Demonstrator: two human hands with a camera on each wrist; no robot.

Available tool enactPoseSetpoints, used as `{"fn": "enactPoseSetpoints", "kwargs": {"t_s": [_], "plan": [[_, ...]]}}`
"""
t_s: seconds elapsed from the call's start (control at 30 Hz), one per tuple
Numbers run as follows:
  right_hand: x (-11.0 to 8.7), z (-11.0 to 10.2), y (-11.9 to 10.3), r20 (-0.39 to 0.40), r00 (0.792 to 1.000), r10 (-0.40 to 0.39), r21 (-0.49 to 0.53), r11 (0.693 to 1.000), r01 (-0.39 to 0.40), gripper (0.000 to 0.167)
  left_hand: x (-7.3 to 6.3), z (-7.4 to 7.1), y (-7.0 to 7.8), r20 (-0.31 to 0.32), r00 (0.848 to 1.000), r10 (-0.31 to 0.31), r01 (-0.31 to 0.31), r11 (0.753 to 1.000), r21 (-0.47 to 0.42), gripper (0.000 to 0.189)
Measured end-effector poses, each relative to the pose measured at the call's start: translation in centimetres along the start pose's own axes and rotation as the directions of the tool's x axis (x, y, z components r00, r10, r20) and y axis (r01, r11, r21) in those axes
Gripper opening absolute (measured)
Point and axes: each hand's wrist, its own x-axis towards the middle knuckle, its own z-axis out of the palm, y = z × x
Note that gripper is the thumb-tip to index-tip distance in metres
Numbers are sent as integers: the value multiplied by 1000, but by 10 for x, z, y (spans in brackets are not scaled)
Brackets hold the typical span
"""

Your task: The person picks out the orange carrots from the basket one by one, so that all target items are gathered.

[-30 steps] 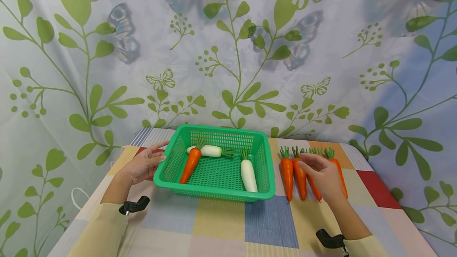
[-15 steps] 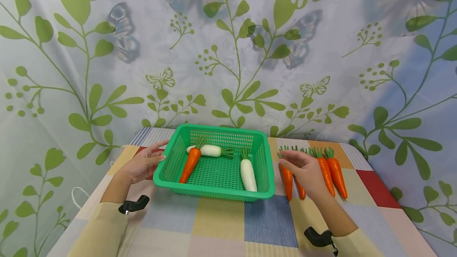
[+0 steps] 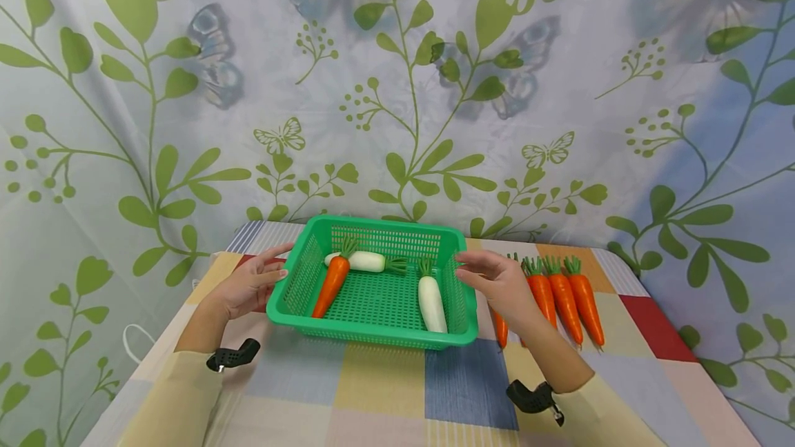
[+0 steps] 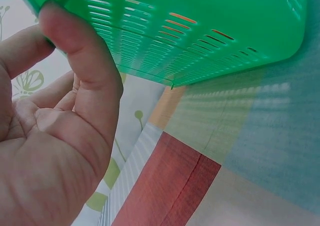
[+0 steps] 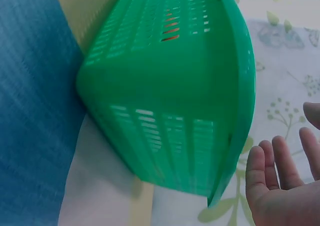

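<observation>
A green plastic basket [image 3: 379, 336] stands on the table. In it lie one carrot [image 3: 332, 287] and two white radishes; one radish [image 3: 366, 262] is on its side at the back, the other radish [image 3: 432, 304] at the right. My left hand [image 3: 248, 286] is at the basket's left rim, its fingers loosely bent; the left wrist view shows a digit [image 4: 70, 30] touching the rim. My right hand [image 3: 499, 288] hovers by the right rim with fingers spread and nothing held. In the right wrist view its fingers [image 5: 285, 163] are apart from the basket.
Several carrots [image 3: 565, 299] lie side by side right of the basket, some partly hidden behind my right hand. A patchwork cloth [image 3: 385, 392] covers the table. A leaf-patterned curtain [image 3: 348, 109] hangs behind it. A white cable [image 3: 133, 340] lies at the left edge.
My right hand has moved left from over the carrots to the basket's right rim, carrying nothing. More carrots on the right now show. My left hand and the basket stay put.
</observation>
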Motion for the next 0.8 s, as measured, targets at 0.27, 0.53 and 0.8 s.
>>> {"fn": "enactPoseSetpoints", "kwargs": {"t_s": [0.27, 0.53, 0.8], "plan": [[11, 16, -14, 62, 998, 33, 41, 999, -36, 44, 0, -1, -1, -9, 1000, -8, 8, 1000, 14, 74], [21, 28, -24, 116, 992, 48, 91, 994, -58, 45, -1, 0, 0, -5, 1000, 2, -2, 1000, 13, 72], [29, 42, -39, 174, 983, 61, 138, 987, -86, 47, -3, 0, -1, -1, 1000, 8, -8, 1000, 19, 73]]}}
